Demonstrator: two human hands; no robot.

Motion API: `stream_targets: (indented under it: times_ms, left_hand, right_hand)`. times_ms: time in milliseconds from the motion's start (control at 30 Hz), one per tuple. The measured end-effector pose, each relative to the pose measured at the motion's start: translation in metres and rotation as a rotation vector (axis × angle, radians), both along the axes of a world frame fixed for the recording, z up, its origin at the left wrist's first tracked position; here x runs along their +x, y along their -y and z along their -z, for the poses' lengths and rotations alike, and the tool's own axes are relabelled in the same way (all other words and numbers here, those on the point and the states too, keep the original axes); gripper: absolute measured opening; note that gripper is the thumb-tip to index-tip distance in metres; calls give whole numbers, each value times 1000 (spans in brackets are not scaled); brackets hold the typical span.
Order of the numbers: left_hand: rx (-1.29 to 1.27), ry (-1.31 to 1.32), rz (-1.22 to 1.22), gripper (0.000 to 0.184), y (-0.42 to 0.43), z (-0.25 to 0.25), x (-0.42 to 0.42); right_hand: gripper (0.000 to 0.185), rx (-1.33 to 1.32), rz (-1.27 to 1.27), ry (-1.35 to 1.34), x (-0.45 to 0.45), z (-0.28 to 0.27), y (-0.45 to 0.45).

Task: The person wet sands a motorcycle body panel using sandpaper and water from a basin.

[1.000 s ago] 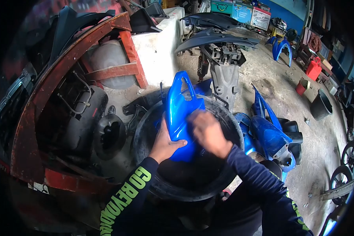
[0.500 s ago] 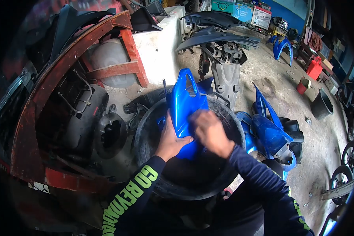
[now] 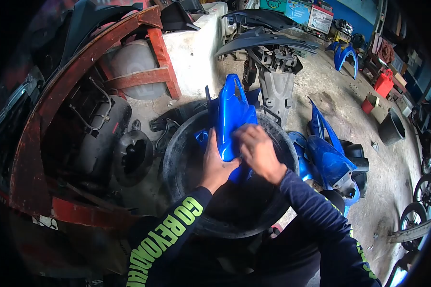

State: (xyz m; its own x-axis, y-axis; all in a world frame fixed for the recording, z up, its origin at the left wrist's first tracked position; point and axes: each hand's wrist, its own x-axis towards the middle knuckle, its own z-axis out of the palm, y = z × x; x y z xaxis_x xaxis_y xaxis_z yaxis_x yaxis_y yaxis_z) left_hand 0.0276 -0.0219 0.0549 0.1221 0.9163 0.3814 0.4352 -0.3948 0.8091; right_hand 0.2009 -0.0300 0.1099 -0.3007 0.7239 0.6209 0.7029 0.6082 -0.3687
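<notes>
A glossy blue plastic panel (image 3: pixel 229 112) with a long opening near its top stands tilted over a large round black tub (image 3: pixel 173 203). My left hand (image 3: pixel 218 165) grips its lower left side, thumb across the front and the other fingers partly hidden behind. Against the panel's right side rests my right hand (image 3: pixel 257 150), its fingers bent and slightly blurred; whether something small is in them cannot be made out. Another blue piece (image 3: pixel 201 137) shows inside the tub, left of the panel.
Blue body panels (image 3: pixel 328 158) lie on the floor right of the tub. A red frame (image 3: pixel 136 79) and a black tank (image 3: pixel 105 138) are at the left. A motorcycle frame (image 3: pixel 277 86) stands behind the tub. A dark bucket (image 3: pixel 391 126) is farther right.
The blue panel has shifted right and turned more edge-on, and my left hand has moved right and slightly up with it. My right hand stays against the panel, slightly higher and farther right.
</notes>
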Motion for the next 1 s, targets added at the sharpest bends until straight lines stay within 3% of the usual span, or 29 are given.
stream_targets:
  times_ms: [100, 167, 233, 367, 467, 567, 600, 633, 700, 767, 833, 867, 900, 967, 1000]
  left_hand:
    - [-91, 63, 68, 114, -9, 10, -3]
    - [-122, 23, 106, 114, 2, -9, -3]
    - [52, -30, 39, 111, 3, -2, 0]
    - [-162, 81, 97, 113, 7, -12, 0]
    - [-65, 8, 100, 113, 8, -12, 0]
    - [-24, 38, 66, 114, 2, 2, 5]
    - [-271, 488, 179, 116, -11, 22, 7]
    - [-269, 485, 181, 116, -7, 15, 7]
    - [27, -80, 51, 115, 11, -3, 4]
    - [53, -68, 50, 116, 5, 7, 7]
    - [-259, 442, 169, 116, -2, 16, 9]
    - [-69, 12, 93, 117, 13, -6, 2]
    - [-81, -39, 52, 116, 16, -11, 4]
    - [34, -56, 63, 118, 13, -3, 3]
    - [32, -74, 33, 120, 13, -1, 5]
  right_hand:
    - [28, 162, -235, 63, -18, -2, 21]
    - [28, 37, -36, 7, 3, 5, 1]
    - [28, 56, 42, -33, 11, 7, -11]
    - [27, 142, -135, 70, -18, -4, 25]
    - [23, 46, 72, 35, 5, -6, -2]
    - [23, 179, -97, 194, -16, -7, 24]
    - [25, 224, -142, 128, -23, -5, 28]
    - [25, 227, -140, 126, -17, -7, 23]
    - [26, 49, 74, 133, 0, -12, 9]
    - [26, 84, 92, 141, -5, -9, 14]
    - [25, 191, -117, 141, -26, -8, 35]
    - [26, 127, -111, 143, -19, -10, 31]
    - [26, 65, -36, 225, -7, -17, 27]
    - [27, 60, 82, 77, 9, -10, -1]
    - [28, 109, 69, 133, 7, -6, 5]
